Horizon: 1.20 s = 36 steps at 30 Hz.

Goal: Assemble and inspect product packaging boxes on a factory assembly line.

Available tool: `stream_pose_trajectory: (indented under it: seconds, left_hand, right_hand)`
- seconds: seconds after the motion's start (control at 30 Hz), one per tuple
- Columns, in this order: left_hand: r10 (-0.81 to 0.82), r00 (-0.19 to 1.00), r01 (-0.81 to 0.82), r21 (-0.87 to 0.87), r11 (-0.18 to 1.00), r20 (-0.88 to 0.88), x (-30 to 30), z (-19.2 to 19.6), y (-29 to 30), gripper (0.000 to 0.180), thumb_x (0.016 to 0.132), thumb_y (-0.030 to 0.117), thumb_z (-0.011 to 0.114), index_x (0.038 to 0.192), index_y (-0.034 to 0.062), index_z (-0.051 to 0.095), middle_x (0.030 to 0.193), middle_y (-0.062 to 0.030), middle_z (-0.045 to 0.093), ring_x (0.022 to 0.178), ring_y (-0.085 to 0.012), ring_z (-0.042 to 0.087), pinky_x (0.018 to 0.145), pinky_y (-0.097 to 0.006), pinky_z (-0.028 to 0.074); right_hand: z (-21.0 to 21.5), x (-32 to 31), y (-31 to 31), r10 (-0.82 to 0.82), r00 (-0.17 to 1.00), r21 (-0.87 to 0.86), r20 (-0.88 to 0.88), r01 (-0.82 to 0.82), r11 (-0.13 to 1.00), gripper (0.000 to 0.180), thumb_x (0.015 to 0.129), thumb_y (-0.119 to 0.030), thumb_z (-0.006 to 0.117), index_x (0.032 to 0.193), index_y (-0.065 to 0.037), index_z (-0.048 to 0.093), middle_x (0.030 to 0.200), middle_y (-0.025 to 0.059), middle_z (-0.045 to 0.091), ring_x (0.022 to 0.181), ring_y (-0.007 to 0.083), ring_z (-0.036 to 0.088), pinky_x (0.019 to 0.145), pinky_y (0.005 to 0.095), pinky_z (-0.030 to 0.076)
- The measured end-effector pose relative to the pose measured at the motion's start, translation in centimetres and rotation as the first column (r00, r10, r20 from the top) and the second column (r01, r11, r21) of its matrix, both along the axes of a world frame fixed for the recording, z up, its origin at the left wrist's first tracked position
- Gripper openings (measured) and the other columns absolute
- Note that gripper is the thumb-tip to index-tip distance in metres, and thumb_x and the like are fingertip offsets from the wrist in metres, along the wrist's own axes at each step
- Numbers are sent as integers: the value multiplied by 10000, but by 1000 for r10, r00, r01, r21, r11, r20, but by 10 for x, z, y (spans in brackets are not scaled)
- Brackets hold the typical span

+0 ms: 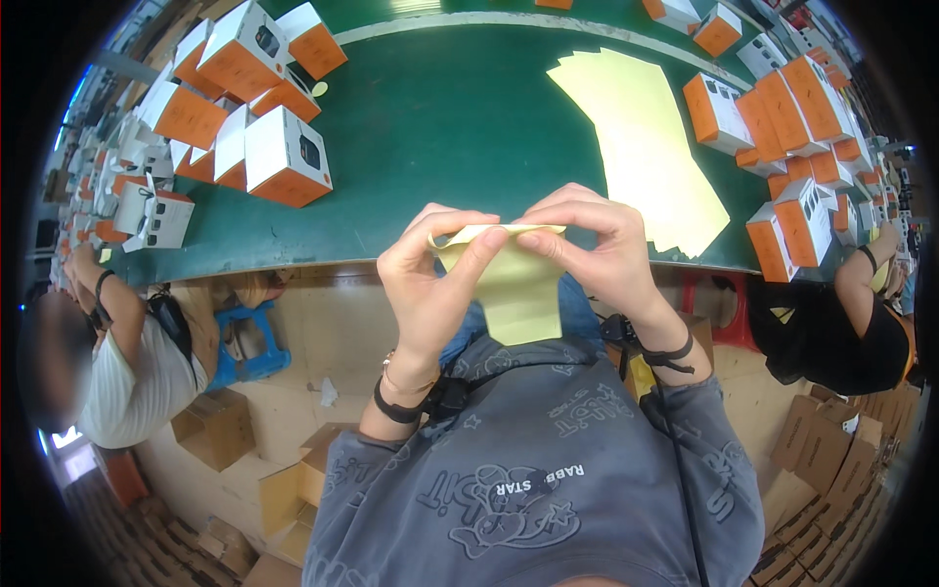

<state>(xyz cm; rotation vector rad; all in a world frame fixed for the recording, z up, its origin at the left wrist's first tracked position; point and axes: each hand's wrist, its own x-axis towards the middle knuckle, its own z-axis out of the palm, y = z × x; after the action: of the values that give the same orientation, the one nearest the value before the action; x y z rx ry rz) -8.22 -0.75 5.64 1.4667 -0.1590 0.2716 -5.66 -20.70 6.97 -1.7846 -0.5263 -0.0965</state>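
Observation:
Between both hands hangs a pale yellow sheet of paper [516, 293], its upper edge curled over and its lower part drooping past the table's front edge. My left hand [430, 279] pinches the top left of it between thumb and fingers. At the top right, my right hand [597, 245] grips the same edge, with the thumb pressed on the near side. On the table just beyond my right hand lies a fanned stack of similar yellow sheets [646, 147].
The green table [440, 117] carries piles of orange and white boxes on the left [289, 157] and right [802, 220]. A blue stool [245, 342] and an open carton [213, 428] stand on the floor at left. Other people sit at both sides.

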Motion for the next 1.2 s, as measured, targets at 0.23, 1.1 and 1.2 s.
stream_pose_trajectory:
  seconds: [0.23, 1.1, 1.2]
  left_hand:
    - [35, 999, -35, 24, 999, -16, 0, -3, 0, 81, 879, -5, 829, 949, -10, 788, 906, -79, 757, 874, -133, 667, 786, -282, 514]
    - [-25, 991, 3, -168, 986, -132, 2, -5, 0, 46, 910, 20, 818, 935, -14, 801, 892, -51, 739, 802, -89, 654, 718, -251, 505]
    - [-32, 991, 11, -155, 988, -132, 1, -4, 0, 43, 905, 9, 818, 935, -16, 800, 904, -55, 741, 804, -91, 660, 717, -247, 508]
  right_hand:
    - [2, 1, 2, -86, 972, -70, 219, 104, 992, 174, 808, -91, 884, 969, -60, 828, 954, 58, 788, 876, 205, 708, 801, 337, 531]
    - [0, 6, 3, -75, 829, -195, 554, 217, 956, 245, 754, -181, 895, 988, -147, 830, 1000, 0, 786, 893, 211, 699, 874, 375, 507]
    - [2, 4, 1, -59, 772, -242, 633, 269, 932, 244, 759, -187, 893, 994, -158, 830, 1013, -9, 787, 901, 199, 701, 893, 387, 507]
